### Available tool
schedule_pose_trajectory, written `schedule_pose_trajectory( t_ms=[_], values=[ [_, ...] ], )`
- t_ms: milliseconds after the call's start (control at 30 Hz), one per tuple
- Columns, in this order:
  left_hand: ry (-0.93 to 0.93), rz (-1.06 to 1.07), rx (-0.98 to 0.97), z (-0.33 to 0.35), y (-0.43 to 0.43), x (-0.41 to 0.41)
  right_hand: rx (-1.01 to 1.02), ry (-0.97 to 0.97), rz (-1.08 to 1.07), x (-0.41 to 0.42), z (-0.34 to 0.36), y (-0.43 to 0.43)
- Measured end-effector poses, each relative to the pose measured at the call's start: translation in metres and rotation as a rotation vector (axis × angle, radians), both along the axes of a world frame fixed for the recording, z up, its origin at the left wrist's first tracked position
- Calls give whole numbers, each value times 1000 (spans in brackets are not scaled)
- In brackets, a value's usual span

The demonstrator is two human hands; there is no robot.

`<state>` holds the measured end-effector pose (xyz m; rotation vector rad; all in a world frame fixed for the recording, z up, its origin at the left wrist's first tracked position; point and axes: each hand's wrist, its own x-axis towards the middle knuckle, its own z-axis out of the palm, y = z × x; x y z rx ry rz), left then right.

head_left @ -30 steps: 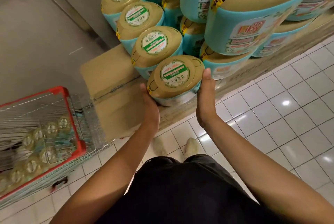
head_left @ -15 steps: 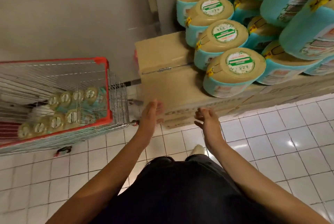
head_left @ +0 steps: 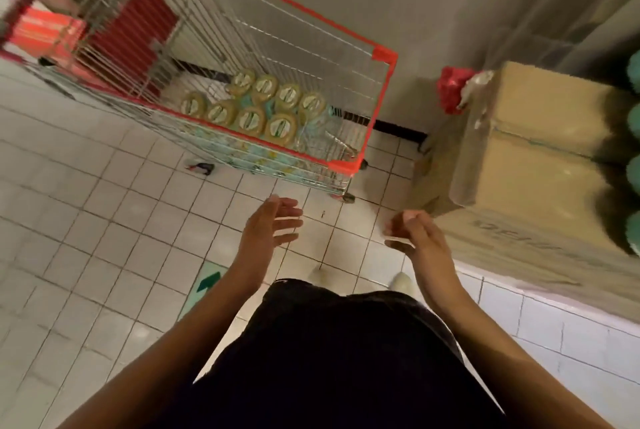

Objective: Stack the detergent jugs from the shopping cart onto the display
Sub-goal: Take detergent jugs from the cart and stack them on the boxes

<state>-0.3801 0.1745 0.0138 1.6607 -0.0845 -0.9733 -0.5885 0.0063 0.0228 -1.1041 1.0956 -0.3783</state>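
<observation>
You stand on a white tiled floor (head_left: 104, 221). Beyond your left hand (head_left: 266, 228) the shopping cart (head_left: 384, 54) rests on it, with detergent jugs (head_left: 251, 120) upright on its wire bottom. Just beside your right hand (head_left: 415, 234) sit stacked cardboard boxes (head_left: 536, 151). A green arrow sticker (head_left: 207, 281) lies on the tiles, nearer you than your left hand.

cart (head_left: 360, 106) top open, boxes (head_left: 519, 165) right

Eight detergent jugs (head_left: 251, 120), one shopping cart (head_left: 384, 54), one left hand (head_left: 268, 229) and one right hand (head_left: 417, 236).
</observation>
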Motion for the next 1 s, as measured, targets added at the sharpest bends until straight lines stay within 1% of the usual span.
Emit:
schedule_pose_trajectory(
  t_ms=[133,267,433,533,667,800,1000],
  values=[
    [-15,114,31,-4,44,35,1,40,85,44,-4,19],
    [5,209,14,-5,56,63,9,62,167,91,-7,20],
    [-19,251,-25,0,42,103,30,82,288,159,-15,-4],
    [-19,287,-29,5,29,133,63,64,321,206,-21,-25],
    [-23,364,35,8,16,178,118,53,358,279,-22,-51],
    [-51,407,105,8,12,222,84,24,488,345,-15,-79],
    [-37,425,165,8,-1,286,118,-10,458,434,-12,-116]
  ],
)
